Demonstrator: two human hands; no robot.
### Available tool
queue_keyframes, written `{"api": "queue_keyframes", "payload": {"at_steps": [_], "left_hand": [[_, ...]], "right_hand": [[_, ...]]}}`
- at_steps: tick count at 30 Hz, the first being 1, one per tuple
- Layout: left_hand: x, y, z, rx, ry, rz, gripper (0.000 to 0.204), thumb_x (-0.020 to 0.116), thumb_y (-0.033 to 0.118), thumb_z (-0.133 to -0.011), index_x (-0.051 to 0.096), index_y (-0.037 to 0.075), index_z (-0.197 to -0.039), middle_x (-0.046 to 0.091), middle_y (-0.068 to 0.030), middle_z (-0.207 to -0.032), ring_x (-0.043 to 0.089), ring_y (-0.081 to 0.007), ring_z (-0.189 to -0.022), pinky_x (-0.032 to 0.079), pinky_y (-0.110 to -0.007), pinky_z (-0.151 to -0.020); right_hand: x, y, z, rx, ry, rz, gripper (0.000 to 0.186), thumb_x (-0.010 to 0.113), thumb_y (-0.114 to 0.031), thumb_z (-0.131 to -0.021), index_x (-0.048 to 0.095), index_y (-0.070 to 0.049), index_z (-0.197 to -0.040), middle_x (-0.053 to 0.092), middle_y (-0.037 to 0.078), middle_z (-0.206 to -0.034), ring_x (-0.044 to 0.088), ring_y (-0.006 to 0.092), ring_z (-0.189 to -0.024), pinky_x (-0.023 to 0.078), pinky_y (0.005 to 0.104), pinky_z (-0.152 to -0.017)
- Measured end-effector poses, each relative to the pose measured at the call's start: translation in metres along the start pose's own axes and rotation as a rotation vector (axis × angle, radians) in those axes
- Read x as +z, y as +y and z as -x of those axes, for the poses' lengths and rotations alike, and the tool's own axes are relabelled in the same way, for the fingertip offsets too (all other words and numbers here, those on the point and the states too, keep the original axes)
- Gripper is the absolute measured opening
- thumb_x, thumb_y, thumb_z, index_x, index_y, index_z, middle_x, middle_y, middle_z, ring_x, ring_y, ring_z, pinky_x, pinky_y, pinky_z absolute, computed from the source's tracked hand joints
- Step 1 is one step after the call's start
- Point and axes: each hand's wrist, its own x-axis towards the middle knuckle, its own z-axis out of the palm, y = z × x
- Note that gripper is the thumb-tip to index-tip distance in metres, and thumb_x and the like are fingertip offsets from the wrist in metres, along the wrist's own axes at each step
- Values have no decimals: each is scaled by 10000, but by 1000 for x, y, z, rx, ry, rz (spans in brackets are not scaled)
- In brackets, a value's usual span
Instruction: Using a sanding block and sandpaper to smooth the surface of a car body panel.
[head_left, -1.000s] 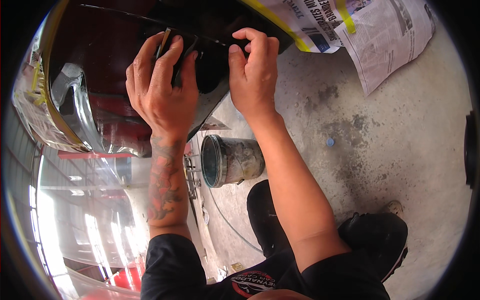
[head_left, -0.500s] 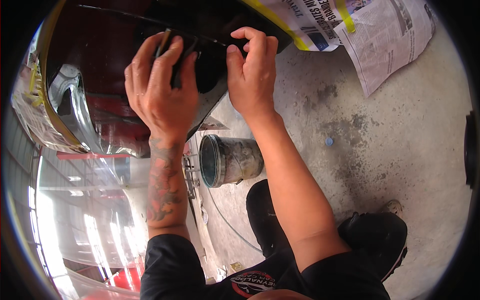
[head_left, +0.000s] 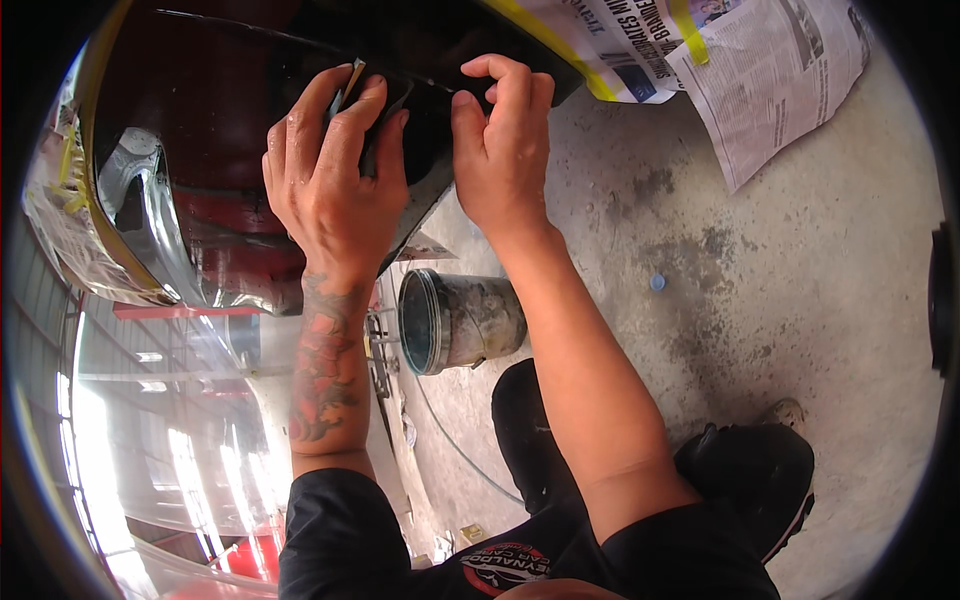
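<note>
In my head view, the thin, dark folded sheet with a pale edge point(head_left: 353, 80) is at the upper middle, over the large, curved, glossy black panel point(head_left: 240, 110). My left hand point(head_left: 335, 190) has hold of it: the grip is closed to the sheet's thickness, with its pale edge sticking up between two fingers and a darker part showing near the thumb. My right hand point(head_left: 508, 150) is just beside, near the panel's edge, with fingers curled and thumb bent up toward the index finger; I cannot tell how far that grip is closed or whether it holds anything. Strips of yellow tape point(head_left: 690, 30) and printed newspaper sheets point(head_left: 780, 90) hang off the panel toward the upper right. Below the hands, between my forearms, I see a grimy, dark-rimmed grey bucket point(head_left: 485, 310), its mouth toward the left. A thin grey hose point(head_left: 450, 437) curves below it over the stained grey concrete floor point(head_left: 620, 220), where a small round blue piece point(head_left: 658, 283) lies well apart, to the right.
</note>
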Motion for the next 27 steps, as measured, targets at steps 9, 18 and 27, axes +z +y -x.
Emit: {"api": "queue_keyframes", "payload": {"at_steps": [9,18,27], "left_hand": [[1,-2,-1,-2,5,0,326,881,67,-778,794,101,-1091,722,-88,-1221,683,-270,-1086,550,-370,-904],[-2,-6,-4,-21,48,-4,319,883,55,-788,793,86,-1092,716,-105,-1232,673,-270,-1132,562,-386,-931],[-3,-7,-6,-11,36,1,320,886,59,-790,791,94,-1094,711,-112,-1244,673,-267,-1146,562,-387,-943]], "right_hand": [[1,3,0,-29,4,-1,342,676,-26,-905,556,-118,-1211,530,157,-1073,585,343,-878,465,456,-754],[1,2,0,-14,4,-24,353,673,-10,-896,556,-121,-1209,533,153,-1059,581,336,-882,459,459,-760],[1,3,0,-21,4,-13,347,678,-15,-900,553,-123,-1205,528,148,-1051,583,328,-851,460,439,-738]]}}
